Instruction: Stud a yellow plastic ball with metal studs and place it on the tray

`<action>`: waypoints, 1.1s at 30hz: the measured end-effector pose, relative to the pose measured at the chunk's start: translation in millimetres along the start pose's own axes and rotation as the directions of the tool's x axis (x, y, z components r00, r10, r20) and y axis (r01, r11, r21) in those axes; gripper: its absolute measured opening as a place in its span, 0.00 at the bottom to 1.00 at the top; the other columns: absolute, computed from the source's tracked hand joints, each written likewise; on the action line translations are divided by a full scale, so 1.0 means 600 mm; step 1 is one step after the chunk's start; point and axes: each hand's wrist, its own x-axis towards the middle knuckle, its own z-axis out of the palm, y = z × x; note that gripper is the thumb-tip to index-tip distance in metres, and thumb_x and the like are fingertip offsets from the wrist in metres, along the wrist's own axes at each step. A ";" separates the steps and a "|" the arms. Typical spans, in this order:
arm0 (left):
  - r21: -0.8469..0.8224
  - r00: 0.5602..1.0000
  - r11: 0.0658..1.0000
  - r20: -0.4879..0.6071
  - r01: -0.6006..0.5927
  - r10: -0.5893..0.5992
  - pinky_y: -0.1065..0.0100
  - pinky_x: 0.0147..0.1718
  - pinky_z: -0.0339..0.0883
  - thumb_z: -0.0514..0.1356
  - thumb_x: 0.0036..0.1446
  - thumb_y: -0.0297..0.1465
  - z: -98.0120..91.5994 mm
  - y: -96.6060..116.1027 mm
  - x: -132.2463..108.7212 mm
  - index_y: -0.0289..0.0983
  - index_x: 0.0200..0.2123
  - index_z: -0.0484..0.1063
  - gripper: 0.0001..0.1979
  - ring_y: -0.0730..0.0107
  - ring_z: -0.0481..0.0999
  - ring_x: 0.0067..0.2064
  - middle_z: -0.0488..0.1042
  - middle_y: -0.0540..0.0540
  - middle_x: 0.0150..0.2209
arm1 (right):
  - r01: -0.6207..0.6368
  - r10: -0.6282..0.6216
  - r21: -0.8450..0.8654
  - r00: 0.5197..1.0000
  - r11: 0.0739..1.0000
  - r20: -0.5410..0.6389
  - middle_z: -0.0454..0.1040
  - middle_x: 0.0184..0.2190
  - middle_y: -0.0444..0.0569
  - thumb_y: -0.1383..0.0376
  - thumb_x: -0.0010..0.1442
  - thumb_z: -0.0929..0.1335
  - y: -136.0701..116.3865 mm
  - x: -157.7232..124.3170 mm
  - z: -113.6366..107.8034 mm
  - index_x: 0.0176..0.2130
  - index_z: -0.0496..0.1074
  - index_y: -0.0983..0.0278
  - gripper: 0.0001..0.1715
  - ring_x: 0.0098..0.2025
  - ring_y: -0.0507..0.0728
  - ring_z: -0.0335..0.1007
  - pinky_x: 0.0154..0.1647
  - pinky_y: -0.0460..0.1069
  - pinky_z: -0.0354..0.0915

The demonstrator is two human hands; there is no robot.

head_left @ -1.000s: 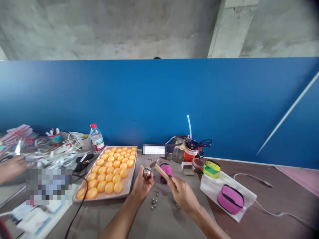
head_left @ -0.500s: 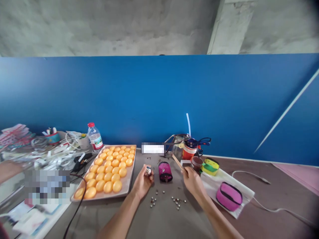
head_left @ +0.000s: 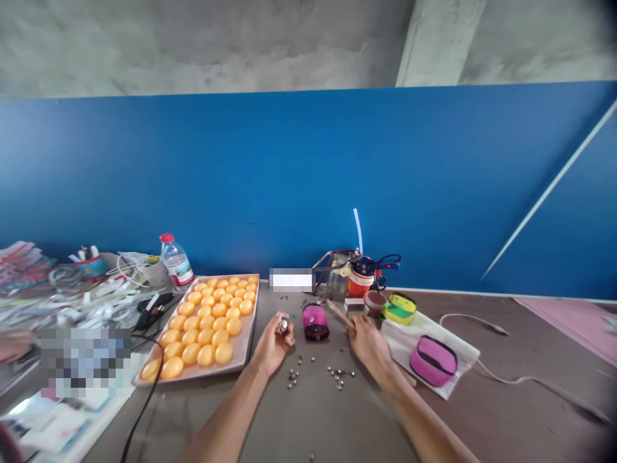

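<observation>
My left hand point(head_left: 272, 344) is closed round a small shiny metal ball point(head_left: 282, 324), held just above the table next to the tray. My right hand point(head_left: 369, 344) grips a thin wooden-handled tool point(head_left: 339, 312) that points up and left toward a magenta cylinder point(head_left: 315, 321) lying on the table. Several small metal beads point(head_left: 315, 375) are scattered on the tabletop between and in front of my hands.
A tray point(head_left: 243, 359) of yellow-orange domes sits at the left, with a water bottle point(head_left: 176, 261) behind it. Cups and a yellow-green case point(head_left: 398, 307) stand by the blue wall. A pink pouch point(head_left: 432, 361) lies on white paper. Another person's hand point(head_left: 12, 343) is at far left.
My right hand has swung the tool away from the ball, out to the right and lower. My left hand has dropped slightly with the ball. The view has tilted upward.
</observation>
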 end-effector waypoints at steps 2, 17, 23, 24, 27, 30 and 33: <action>0.004 1.000 1.000 0.005 -0.006 0.006 0.74 0.21 0.54 0.63 0.48 0.38 0.000 0.000 -0.001 0.35 0.32 0.66 0.13 0.81 0.61 0.18 0.68 0.52 0.22 | 0.025 -0.025 -0.016 1.000 1.000 -0.008 0.72 0.40 0.57 0.65 0.60 0.60 0.000 -0.002 0.002 0.39 0.67 0.67 0.10 0.35 0.57 0.71 0.29 0.48 0.57; 0.029 0.999 0.999 0.029 0.021 -0.022 0.75 0.20 0.54 0.61 0.51 0.37 0.000 0.001 0.003 0.35 0.32 0.65 0.12 0.81 0.61 0.19 0.68 0.52 0.22 | 0.320 -0.407 0.280 0.844 0.905 0.351 0.76 0.39 0.50 0.74 0.53 0.60 -0.017 -0.008 -0.049 0.36 0.74 0.62 0.17 0.40 0.55 0.70 0.39 0.46 0.59; 0.041 1.000 0.999 0.023 0.019 -0.020 0.75 0.20 0.54 0.61 0.51 0.38 0.000 0.000 0.003 0.35 0.32 0.65 0.13 0.81 0.61 0.18 0.67 0.52 0.22 | 0.311 -0.346 0.152 0.846 0.938 0.406 0.75 0.40 0.54 0.73 0.51 0.61 -0.022 -0.013 -0.048 0.36 0.73 0.64 0.15 0.41 0.58 0.70 0.35 0.47 0.57; 0.042 1.000 0.999 0.020 0.020 -0.021 0.75 0.20 0.54 0.62 0.50 0.38 0.000 0.000 0.004 0.35 0.32 0.65 0.13 0.81 0.61 0.18 0.67 0.52 0.22 | 0.307 -0.341 0.148 0.852 0.940 0.397 0.75 0.39 0.54 0.74 0.51 0.61 -0.023 -0.013 -0.047 0.35 0.73 0.64 0.14 0.40 0.58 0.70 0.35 0.47 0.57; 0.047 1.000 0.999 0.005 0.021 -0.021 0.75 0.20 0.55 0.62 0.50 0.38 0.001 0.000 0.005 0.36 0.32 0.65 0.13 0.80 0.62 0.18 0.68 0.52 0.22 | 0.300 -0.374 0.263 0.877 0.917 0.303 0.75 0.35 0.51 0.74 0.50 0.61 -0.030 -0.012 -0.052 0.31 0.71 0.64 0.12 0.36 0.56 0.70 0.33 0.46 0.56; 0.062 1.000 0.998 -0.014 0.024 -0.023 0.75 0.20 0.55 0.61 0.51 0.38 0.002 -0.001 0.005 0.35 0.32 0.65 0.13 0.80 0.62 0.18 0.68 0.51 0.22 | 0.274 -0.409 0.490 0.892 0.828 0.192 0.72 0.27 0.46 0.73 0.49 0.60 -0.044 -0.016 -0.066 0.29 0.68 0.63 0.10 0.30 0.52 0.67 0.32 0.45 0.56; 0.077 1.000 0.997 0.015 0.019 -0.021 0.76 0.21 0.56 0.60 0.51 0.39 0.004 -0.001 0.003 0.35 0.33 0.65 0.13 0.80 0.62 0.19 0.69 0.51 0.23 | 0.164 -0.421 0.691 0.880 0.704 0.219 0.67 0.21 0.42 0.72 0.48 0.61 -0.061 -0.025 -0.070 0.26 0.65 0.63 0.06 0.24 0.50 0.62 0.28 0.44 0.56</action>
